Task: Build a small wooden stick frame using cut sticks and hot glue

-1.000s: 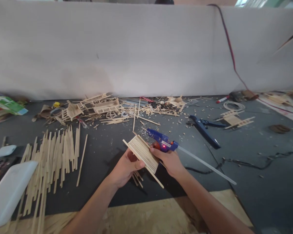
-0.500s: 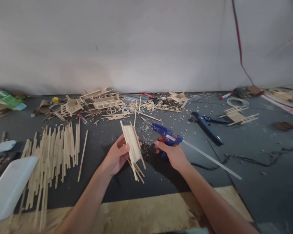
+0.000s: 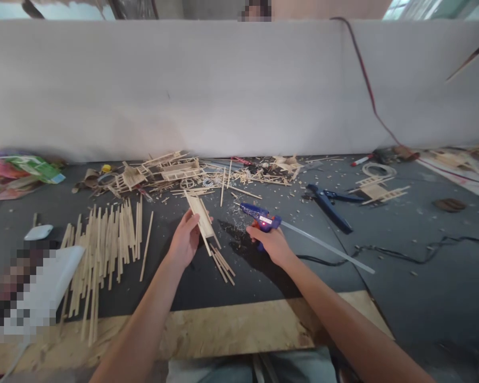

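Observation:
My left hand (image 3: 186, 238) is closed around a small wooden stick panel (image 3: 201, 214), held tilted above the dark table with longer strips along its sides. In my right hand (image 3: 272, 243) is a blue hot glue gun (image 3: 259, 214), its nozzle pointing left toward the panel but apart from it. A small red light glows on the gun, and a long clear glue stick (image 3: 329, 247) sticks out of its back. Just below the panel, a few short wooden sticks (image 3: 222, 263) lie on the table.
Many loose wooden sticks (image 3: 104, 250) lie at the left, by a white device (image 3: 59, 287). Stick models (image 3: 179, 170) and scraps crowd the back along a white partition (image 3: 223, 90). A dark blue cutter (image 3: 330, 208), a black cable (image 3: 415, 252) and another stick model (image 3: 377, 191) are at the right.
The panel has moved left and slightly up in view, away from the short sticks, and tilted further. The glue gun has shifted a little left. The view has tipped upward, showing the partition's top edge.

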Motion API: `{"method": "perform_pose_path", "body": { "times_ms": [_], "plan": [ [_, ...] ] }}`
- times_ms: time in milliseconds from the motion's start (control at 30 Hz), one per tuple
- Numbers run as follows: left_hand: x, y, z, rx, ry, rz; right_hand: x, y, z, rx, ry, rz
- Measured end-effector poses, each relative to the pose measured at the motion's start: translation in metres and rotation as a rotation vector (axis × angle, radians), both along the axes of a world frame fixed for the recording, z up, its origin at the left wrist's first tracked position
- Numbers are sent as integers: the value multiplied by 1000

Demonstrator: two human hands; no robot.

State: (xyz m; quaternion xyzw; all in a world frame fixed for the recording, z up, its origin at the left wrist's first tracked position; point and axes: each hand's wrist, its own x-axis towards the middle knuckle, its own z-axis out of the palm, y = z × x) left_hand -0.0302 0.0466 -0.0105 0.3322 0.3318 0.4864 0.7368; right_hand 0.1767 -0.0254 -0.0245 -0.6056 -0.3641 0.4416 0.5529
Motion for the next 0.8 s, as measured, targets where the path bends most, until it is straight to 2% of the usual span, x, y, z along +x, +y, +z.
{"method": "perform_pose_path", "body": {
  "times_ms": [167,267,533,800],
  "plan": [
    [26,-15,-4,24,-30,-68,1,-1,3,-8,-3,13],
    [32,-21,-4,16,-8,-97,5,-3,6,-14,4,18],
    [18,-12,7,-19,6,-231,8,-3,12,0,76,51],
    [12,-8,12,-71,-23,-242,10,-5,16,21,34,122]
  ]
}}
